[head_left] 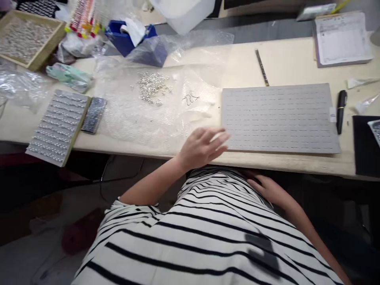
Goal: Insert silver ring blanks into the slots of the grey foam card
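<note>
My left hand (203, 148) is blurred with its fingers spread, hovering over the table's front edge and holding nothing visible. It is nearest to the lower left corner of a grey slotted felt board (279, 118). My right hand (265, 188) lies low at the table edge against my striped shirt (208, 229), partly in shadow. A heap of small silver metal pieces (151, 88) lies on a sheet of bubble wrap (166, 126). To its left is a grey board (57, 126) carrying rows of silver beaded pieces, with a small dark card (94, 114) beside it.
A wooden tray (26, 39) of silver pieces and a blue tape dispenser (127, 37) sit at the far left. A metal ruler (261, 67), black pen (341, 111), papers on a clipboard (341, 39) and a black pad (365, 146) lie on the pale table (291, 59).
</note>
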A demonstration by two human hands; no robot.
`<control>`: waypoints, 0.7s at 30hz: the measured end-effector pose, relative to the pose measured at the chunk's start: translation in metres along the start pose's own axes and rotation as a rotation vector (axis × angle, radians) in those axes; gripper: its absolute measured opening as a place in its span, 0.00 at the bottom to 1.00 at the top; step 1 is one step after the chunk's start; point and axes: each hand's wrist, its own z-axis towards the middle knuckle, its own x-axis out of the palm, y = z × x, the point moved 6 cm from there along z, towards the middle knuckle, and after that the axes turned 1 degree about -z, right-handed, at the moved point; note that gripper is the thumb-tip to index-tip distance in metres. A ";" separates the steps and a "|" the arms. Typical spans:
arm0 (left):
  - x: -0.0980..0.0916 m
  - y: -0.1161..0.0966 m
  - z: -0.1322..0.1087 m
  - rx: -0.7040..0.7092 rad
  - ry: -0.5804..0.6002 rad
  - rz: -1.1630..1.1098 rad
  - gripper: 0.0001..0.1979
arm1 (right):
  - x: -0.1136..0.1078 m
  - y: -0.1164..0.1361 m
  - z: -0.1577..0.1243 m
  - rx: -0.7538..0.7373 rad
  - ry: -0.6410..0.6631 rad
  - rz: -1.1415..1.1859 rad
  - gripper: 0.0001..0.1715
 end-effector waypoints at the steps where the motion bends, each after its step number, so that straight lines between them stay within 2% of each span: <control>1: -0.012 0.007 -0.011 -0.084 -0.084 0.033 0.20 | -0.005 0.005 -0.006 0.011 0.019 0.011 0.17; 2: -0.023 0.017 -0.023 -0.177 -0.161 0.063 0.23 | -0.011 0.010 -0.011 0.040 0.034 0.046 0.18; 4: -0.034 0.044 -0.046 -0.372 -0.258 0.105 0.36 | -0.029 0.024 -0.010 0.025 -0.026 0.083 0.18; 6: -0.034 0.073 -0.065 -0.553 -0.268 0.092 0.45 | -0.047 0.039 0.003 -0.047 -0.157 0.041 0.17; 7: -0.032 0.085 -0.070 -0.607 -0.256 0.060 0.44 | -0.052 0.047 0.012 -0.089 -0.211 0.004 0.17; 9: -0.027 0.098 -0.073 -0.626 -0.260 -0.019 0.34 | -0.055 0.060 0.033 -0.161 -0.258 -0.052 0.16; 11: -0.025 0.097 -0.069 -0.586 -0.279 -0.074 0.26 | -0.051 0.071 0.050 -0.223 -0.244 -0.064 0.15; 13: -0.025 0.089 -0.064 -0.535 -0.259 -0.123 0.24 | -0.045 0.078 0.061 -0.271 -0.222 -0.065 0.14; 15: -0.027 0.083 -0.058 -0.483 -0.177 -0.198 0.25 | -0.043 0.080 0.066 -0.285 -0.218 -0.079 0.13; 17: -0.037 0.090 -0.055 -0.450 -0.098 -0.267 0.27 | -0.047 0.081 0.070 -0.276 -0.229 -0.075 0.13; 19: -0.060 0.118 -0.053 -0.485 -0.125 -0.300 0.31 | -0.055 0.089 0.077 -0.289 -0.233 -0.054 0.14; 20: -0.077 0.142 -0.052 -0.540 -0.197 -0.295 0.33 | -0.061 0.097 0.084 -0.314 -0.232 -0.045 0.14; 21: -0.094 0.172 -0.054 -0.656 -0.307 -0.301 0.32 | -0.067 0.109 0.094 -0.349 -0.237 -0.044 0.14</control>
